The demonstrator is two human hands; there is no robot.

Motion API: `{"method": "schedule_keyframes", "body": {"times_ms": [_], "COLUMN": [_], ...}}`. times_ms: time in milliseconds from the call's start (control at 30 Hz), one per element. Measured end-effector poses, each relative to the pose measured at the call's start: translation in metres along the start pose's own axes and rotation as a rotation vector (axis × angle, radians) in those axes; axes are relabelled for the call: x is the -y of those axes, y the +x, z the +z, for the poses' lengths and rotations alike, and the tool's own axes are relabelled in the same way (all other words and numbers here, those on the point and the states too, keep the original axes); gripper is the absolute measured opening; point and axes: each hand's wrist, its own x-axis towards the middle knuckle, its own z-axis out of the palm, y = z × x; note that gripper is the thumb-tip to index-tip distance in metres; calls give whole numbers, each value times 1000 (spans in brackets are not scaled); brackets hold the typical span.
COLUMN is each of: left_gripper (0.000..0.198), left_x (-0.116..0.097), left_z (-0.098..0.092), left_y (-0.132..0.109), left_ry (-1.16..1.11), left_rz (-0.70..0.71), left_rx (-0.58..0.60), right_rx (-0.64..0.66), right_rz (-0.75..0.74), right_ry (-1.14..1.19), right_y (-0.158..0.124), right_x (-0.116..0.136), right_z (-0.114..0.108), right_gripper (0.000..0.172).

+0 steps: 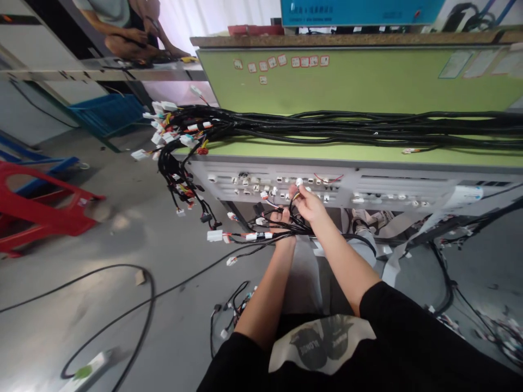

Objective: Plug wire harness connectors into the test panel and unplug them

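Note:
My right hand (308, 204) pinches a small white connector (299, 182) with coloured wires, close to the sockets on the front panel (261, 169). Just left of it, my left hand (281, 222) is closed around the black branches of a wire harness (304, 226), partly covered by them. Other ends of this harness fan out to the left, among them a larger white connector (214, 236). Several white sockets (281, 179) line the panel in rows. Whether the pinched connector touches a socket, I cannot tell.
A bundle of black harnesses (286, 126) lies along the green board (269, 90), its connector ends hanging off the left. A red stool (44, 201) and a blue crate (108, 114) stand at left. Cables cross the floor. Another person (122, 32) sits at the back left.

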Motion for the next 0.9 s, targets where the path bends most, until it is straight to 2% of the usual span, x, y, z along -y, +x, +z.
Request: {"method": "schedule_keyframes", "body": {"times_ms": [100,200,400,600,700,900], "left_gripper": [37,39,39,42,40,42], "left_x": [1,0,3,13,19,22], "left_z": [3,6,11,13,15,16], "left_y": [-2,-4,-8,-9,-8,-4], "left_ry": [-69,-56,-101,-82,-81,-77], "left_rz": [-10,-25,-20,-34,-7,-3], "left_rx": [-4,-8,13,58,56,26], "right_rx": [15,0,3,-85,-99,-60], "right_rz": [-101,-184,-161,-353,-347,-232], "right_ry": [-198,-231,-84,-257,-276,-213], "right_y": [-11,-16,-11,-5,0,4], "right_x": [6,6,3,11,17,22], "right_z": [-16,-25,-23,-18,-18,-19], "right_gripper": [11,16,12,15,15,17]}}
